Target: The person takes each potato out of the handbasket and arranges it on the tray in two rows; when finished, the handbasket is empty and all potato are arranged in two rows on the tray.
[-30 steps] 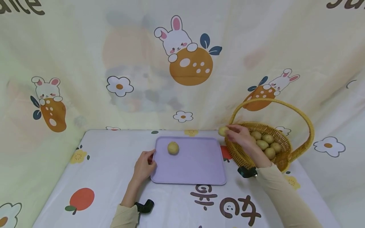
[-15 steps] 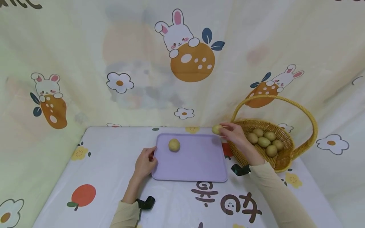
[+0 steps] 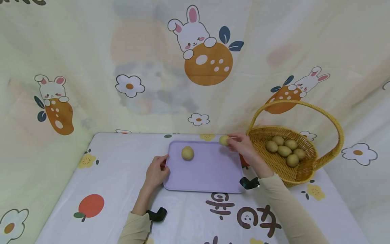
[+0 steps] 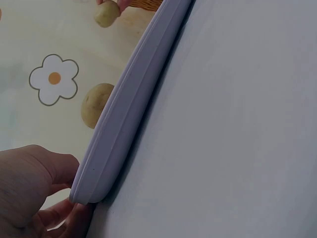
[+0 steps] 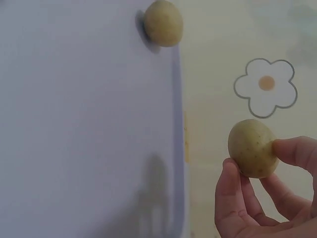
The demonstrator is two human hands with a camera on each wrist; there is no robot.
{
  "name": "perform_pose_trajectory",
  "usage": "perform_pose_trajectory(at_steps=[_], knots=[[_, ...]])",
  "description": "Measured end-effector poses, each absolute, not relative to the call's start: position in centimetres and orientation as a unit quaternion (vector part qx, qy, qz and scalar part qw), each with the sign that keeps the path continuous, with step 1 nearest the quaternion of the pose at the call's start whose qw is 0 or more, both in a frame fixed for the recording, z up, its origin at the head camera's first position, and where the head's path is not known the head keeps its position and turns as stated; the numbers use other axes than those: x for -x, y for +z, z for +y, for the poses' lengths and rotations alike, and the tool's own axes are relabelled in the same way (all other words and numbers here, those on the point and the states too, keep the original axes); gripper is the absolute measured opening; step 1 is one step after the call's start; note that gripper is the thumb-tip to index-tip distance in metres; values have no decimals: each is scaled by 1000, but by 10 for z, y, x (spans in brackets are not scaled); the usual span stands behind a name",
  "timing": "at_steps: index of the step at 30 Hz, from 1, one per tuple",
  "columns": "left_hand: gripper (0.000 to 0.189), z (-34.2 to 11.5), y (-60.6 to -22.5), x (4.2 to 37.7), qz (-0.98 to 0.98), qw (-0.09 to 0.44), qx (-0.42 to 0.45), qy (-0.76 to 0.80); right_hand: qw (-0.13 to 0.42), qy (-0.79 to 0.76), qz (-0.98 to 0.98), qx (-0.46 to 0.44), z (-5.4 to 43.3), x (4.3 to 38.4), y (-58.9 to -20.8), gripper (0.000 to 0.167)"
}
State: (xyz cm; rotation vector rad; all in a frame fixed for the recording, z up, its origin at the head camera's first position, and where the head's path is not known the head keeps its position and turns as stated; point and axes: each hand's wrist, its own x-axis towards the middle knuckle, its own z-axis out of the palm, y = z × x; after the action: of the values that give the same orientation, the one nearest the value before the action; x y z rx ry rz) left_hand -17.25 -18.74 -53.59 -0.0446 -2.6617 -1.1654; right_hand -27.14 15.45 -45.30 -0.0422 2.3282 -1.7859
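Observation:
My right hand (image 3: 243,145) pinches a small potato (image 5: 253,148) between thumb and fingertips, held in the air over the far right corner of the lilac tray (image 3: 210,169). Another potato (image 3: 187,153) lies on the tray near its far left corner. At the tray's left edge, my left hand (image 3: 156,172) grips the rim, and the left wrist view shows the thumb on the rim and other fingers curled under it. Several more potatoes (image 3: 284,151) lie in a wicker basket (image 3: 281,174) to the right of the tray.
The basket's tall arched handle (image 3: 330,123) rises above its potatoes, just right of my right forearm. A printed white cloth (image 3: 122,169) covers the table, and a patterned curtain (image 3: 152,51) hangs behind its back edge.
My right hand has carried the potato left, away from the basket and over the tray's far right corner. My left hand stays at the tray's edge; the head view has shifted slightly.

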Motion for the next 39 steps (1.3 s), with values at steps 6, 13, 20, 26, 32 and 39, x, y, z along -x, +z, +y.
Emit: perform_pose_trajectory(at_steps=[6, 13, 20, 26, 32, 39], knots=[[52, -187, -535, 173, -911, 112, 12, -396, 115, -609, 785, 0, 144, 270, -456, 43], [52, -188, -535, 174, -912, 112, 14, -395, 119, -606, 786, -8, 131, 269, -465, 42], [52, -188, -536, 174, -911, 109, 11, -397, 123, -600, 791, 11, 116, 266, -472, 39], [52, -187, -536, 174, -913, 107, 9, -394, 124, -589, 799, 2, 106, 264, -482, 38], [52, -187, -535, 174, -912, 109, 8, -396, 128, -578, 806, 18, 93, 263, -492, 37], [52, -187, -534, 173, -911, 109, 9, -398, 135, -585, 799, 32, 81, 259, -498, 35]])
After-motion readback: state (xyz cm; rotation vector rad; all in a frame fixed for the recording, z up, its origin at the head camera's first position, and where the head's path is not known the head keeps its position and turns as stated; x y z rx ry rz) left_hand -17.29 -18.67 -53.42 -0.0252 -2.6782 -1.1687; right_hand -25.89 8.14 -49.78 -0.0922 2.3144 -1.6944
